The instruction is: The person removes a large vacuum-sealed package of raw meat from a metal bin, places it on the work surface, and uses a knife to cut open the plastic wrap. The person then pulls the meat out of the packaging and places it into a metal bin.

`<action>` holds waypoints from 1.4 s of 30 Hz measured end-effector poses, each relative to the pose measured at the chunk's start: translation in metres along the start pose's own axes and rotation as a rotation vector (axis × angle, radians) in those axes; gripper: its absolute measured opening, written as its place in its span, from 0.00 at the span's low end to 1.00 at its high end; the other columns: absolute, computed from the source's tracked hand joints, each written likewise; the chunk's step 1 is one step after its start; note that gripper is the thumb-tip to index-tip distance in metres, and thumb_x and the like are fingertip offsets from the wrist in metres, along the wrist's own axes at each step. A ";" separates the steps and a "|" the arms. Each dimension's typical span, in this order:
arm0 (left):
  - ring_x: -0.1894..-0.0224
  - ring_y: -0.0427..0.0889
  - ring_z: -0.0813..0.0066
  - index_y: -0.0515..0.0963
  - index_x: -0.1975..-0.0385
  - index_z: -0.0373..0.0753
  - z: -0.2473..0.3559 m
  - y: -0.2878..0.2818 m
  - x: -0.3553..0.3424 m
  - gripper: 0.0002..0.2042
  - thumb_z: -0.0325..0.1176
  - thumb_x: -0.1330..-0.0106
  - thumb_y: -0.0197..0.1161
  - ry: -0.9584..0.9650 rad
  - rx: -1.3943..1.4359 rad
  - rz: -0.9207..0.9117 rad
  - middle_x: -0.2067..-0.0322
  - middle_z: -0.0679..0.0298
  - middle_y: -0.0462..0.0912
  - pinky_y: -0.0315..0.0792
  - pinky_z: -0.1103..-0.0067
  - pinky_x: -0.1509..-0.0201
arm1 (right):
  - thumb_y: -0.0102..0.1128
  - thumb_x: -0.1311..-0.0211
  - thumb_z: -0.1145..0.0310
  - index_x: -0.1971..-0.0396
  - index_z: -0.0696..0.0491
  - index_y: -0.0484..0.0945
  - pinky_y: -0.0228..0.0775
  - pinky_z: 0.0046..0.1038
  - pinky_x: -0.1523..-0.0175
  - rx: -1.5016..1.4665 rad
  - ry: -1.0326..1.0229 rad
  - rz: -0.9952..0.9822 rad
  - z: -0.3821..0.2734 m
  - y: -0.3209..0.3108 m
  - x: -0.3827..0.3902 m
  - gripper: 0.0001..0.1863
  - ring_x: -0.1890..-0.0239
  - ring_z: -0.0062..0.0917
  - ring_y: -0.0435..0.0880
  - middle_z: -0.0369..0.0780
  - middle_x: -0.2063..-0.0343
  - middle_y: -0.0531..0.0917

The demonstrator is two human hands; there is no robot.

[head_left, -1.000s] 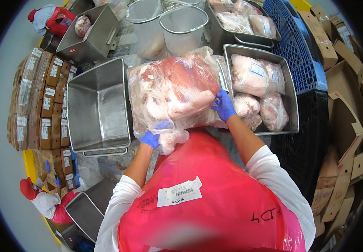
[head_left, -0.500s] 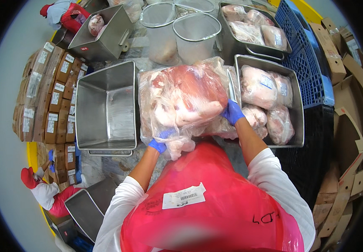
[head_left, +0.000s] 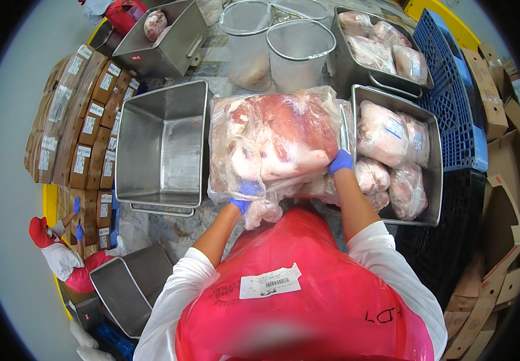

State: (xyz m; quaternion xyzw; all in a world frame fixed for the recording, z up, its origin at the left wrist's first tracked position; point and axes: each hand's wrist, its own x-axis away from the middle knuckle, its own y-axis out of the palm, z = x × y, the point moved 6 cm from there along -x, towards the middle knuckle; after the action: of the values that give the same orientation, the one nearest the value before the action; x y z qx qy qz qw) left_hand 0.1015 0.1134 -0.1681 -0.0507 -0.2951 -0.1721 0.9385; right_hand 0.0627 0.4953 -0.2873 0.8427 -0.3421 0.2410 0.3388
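Note:
A large slab of red and white meat (head_left: 287, 129) in clear plastic lies between two steel bins in front of me. My left hand (head_left: 245, 197), blue-gloved, is closed on the bunched plastic at its lower left, fingers partly behind it. My right hand (head_left: 340, 162), also blue-gloved, grips the lower right edge. Alongside that edge lies what looks like a knife (head_left: 345, 126), partly hidden. The right bin (head_left: 435, 186) holds several bagged pale meat pieces (head_left: 383, 132); the left bin (head_left: 162, 144) has bare metal showing inside.
Behind are mesh-like cylindrical containers (head_left: 299, 66) and more bins (head_left: 157, 57). Blue plastic pallets (head_left: 452, 102) and flattened cartons (head_left: 501, 198) line the right. Stacked boxes (head_left: 85, 120) stand left. A co-worker (head_left: 67, 259) crouches lower left; another person (head_left: 121, 12) is top left.
The view has shifted, so the scene sits further right. The bagged slab has moved slightly toward my body relative to the bins, with both my hands still on it.

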 end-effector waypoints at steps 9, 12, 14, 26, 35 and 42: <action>0.46 0.77 0.58 0.72 0.41 0.35 -0.013 -0.058 0.015 0.20 0.37 0.29 0.57 0.401 -0.430 0.159 0.45 0.54 0.77 0.70 0.65 0.40 | 0.50 0.30 0.56 0.53 0.50 0.80 0.78 0.34 0.58 0.195 0.364 -0.186 0.017 0.020 0.131 0.16 0.65 0.30 0.84 0.41 0.62 0.85; 0.44 0.75 0.65 0.70 0.38 0.35 0.040 -0.063 0.064 0.24 0.37 0.32 0.60 0.148 0.216 0.187 0.44 0.58 0.77 0.72 0.71 0.40 | 0.49 0.29 0.57 0.62 0.47 0.78 0.72 0.29 0.73 0.234 0.475 -0.138 0.034 -0.010 0.163 0.12 0.78 0.24 0.78 0.36 0.75 0.81; 0.47 0.77 0.69 0.72 0.41 0.33 0.079 -0.070 0.102 0.22 0.34 0.33 0.60 0.126 0.218 0.192 0.47 0.58 0.78 0.73 0.74 0.43 | 0.48 0.28 0.58 0.68 0.46 0.75 0.65 0.26 0.80 0.234 0.540 -0.093 0.010 0.016 0.220 0.11 0.84 0.21 0.73 0.33 0.82 0.76; 0.68 0.77 0.78 0.81 0.69 0.35 0.232 -0.068 0.062 0.08 0.28 0.38 0.55 0.301 0.226 -0.031 0.72 0.65 0.80 0.72 0.81 0.62 | 0.58 0.36 0.68 0.71 0.50 0.77 0.67 0.20 0.72 0.670 0.286 -0.282 -0.096 0.104 0.309 0.04 0.78 0.15 0.73 0.30 0.79 0.75; 0.67 0.77 0.77 0.81 0.64 0.33 0.169 -0.163 0.139 0.09 0.25 0.39 0.54 0.233 0.236 0.226 0.71 0.64 0.79 0.72 0.79 0.60 | 0.54 0.39 0.63 0.71 0.59 0.77 0.70 0.38 0.59 1.396 -0.324 -1.270 -0.064 0.239 0.377 0.13 0.71 0.40 0.78 0.49 0.72 0.80; 0.49 0.80 0.65 0.66 0.35 0.33 0.188 -0.098 0.158 0.24 0.30 0.31 0.57 0.292 0.449 0.033 0.52 0.55 0.81 0.78 0.75 0.49 | 0.54 0.40 0.62 0.69 0.54 0.80 0.72 0.43 0.58 1.362 -0.903 -1.741 0.019 0.320 0.387 0.11 0.63 0.46 0.81 0.48 0.70 0.80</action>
State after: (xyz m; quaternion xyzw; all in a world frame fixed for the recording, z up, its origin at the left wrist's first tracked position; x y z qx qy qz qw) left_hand 0.0869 0.0120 0.0757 0.1794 -0.1867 -0.0925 0.9615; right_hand 0.0813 0.1501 0.0773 0.8065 0.4541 -0.2560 -0.2792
